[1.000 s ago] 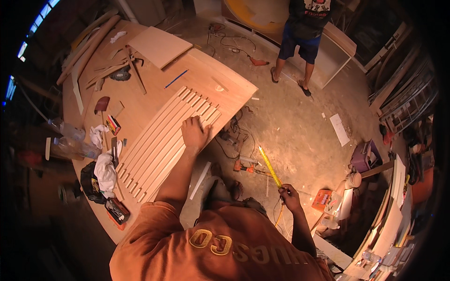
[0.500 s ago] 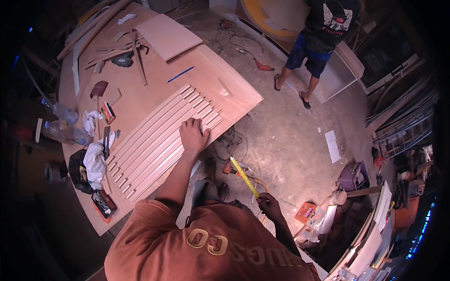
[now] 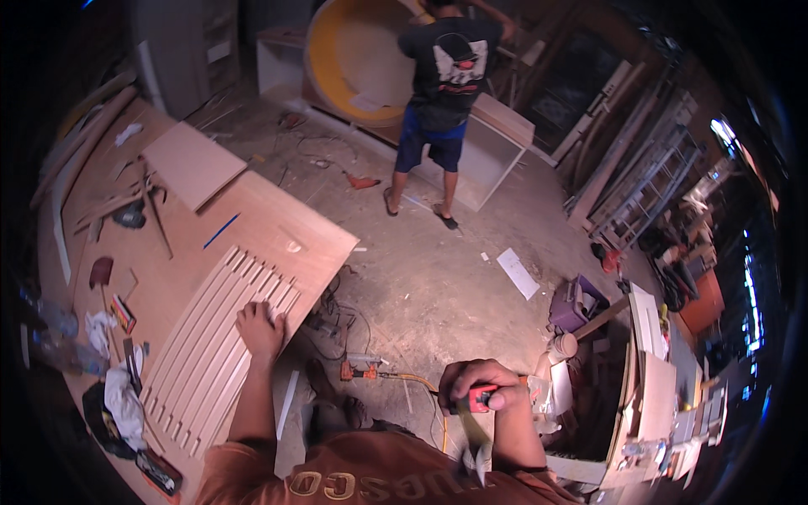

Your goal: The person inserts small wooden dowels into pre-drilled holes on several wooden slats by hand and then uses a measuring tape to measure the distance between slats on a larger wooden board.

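My left hand (image 3: 259,328) lies flat on a slotted wooden panel (image 3: 210,337) that rests on the workbench at the left, fingers near the slot ends. My right hand (image 3: 480,389) is raised close to my chest and grips a red tape measure (image 3: 481,399). Its yellowish blade (image 3: 473,442) hangs down toward my orange shirt. The two hands are well apart, with the dusty floor between them.
Another person (image 3: 444,93) stands at the back by a yellow round piece (image 3: 337,59) and a white cabinet (image 3: 497,151). Cables and an orange tool (image 3: 358,369) lie on the floor. The bench holds boards (image 3: 192,162), a blue pencil (image 3: 220,231), a cloth and bottles (image 3: 50,332).
My right hand has come up toward my chest and the long yellow tape no longer sticks out over the floor. My left hand stays on the panel. The view has tilted up.
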Motion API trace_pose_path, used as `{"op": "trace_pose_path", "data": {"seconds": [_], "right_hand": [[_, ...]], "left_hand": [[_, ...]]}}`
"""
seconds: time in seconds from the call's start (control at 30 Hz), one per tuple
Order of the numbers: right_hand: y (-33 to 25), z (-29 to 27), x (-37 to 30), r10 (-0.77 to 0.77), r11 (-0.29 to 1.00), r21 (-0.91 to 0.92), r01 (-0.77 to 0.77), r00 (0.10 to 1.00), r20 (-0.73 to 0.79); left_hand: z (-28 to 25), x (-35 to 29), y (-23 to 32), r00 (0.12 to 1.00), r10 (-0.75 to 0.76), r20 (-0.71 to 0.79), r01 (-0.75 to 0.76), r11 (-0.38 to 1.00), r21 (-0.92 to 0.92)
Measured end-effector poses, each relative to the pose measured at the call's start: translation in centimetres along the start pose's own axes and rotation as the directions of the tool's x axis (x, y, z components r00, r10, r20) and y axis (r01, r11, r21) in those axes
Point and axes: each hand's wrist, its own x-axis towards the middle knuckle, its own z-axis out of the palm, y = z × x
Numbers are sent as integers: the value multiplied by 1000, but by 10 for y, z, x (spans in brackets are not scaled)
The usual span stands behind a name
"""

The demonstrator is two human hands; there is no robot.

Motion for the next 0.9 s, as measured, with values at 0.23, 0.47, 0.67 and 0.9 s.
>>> {"op": "trace_pose_path", "data": {"seconds": [0.23,0.47,0.67,0.9], "right_hand": [[-13,-1,-8,3,997,79,-14,990,142],[-23,5,2,-12,999,36,4,971,237],[-37,5,10,-10,1000,-12,14,966,258],[-41,6,20,15,998,-70,3,969,247]], "left_hand": [[1,-3,8,1000,-16,-7,16,1000,-8],[4,-6,4,1000,-20,13,21,999,-29],[2,-5,3,999,-48,11,49,999,-15],[5,-2,5,999,-33,13,33,999,3]]}}
